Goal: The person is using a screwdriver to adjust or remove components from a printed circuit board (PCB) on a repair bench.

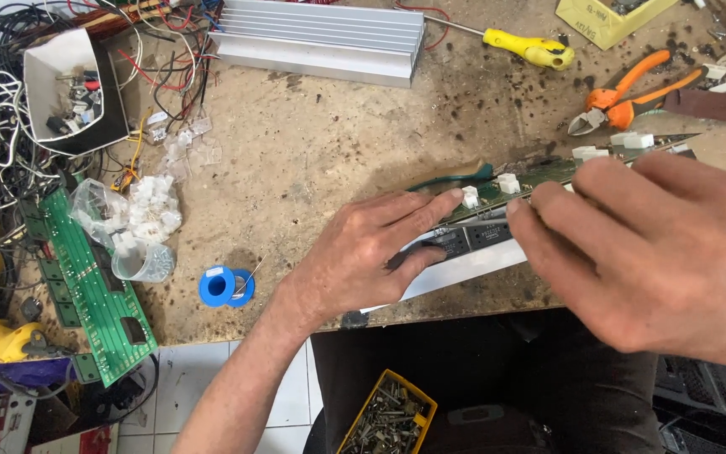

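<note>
A long green circuit board point(539, 175) with white plastic connectors lies tilted across the right part of the worn workbench point(321, 151). My left hand point(363, 252) holds its near end, with the fingers wrapped around black components point(464, 240) under the board. My right hand point(640, 252) rests on the board's middle, fingertips pressing near a white connector point(509, 182). The far end of the board is hidden behind my right hand.
A blue solder spool point(226, 287), a bag of white connectors point(132, 220) and a second green board point(94, 286) lie at left. Orange pliers point(632, 92), a yellow screwdriver point(531, 46) and an aluminium heatsink point(321, 38) lie at the back. A yellow box of screws point(388, 416) sits below.
</note>
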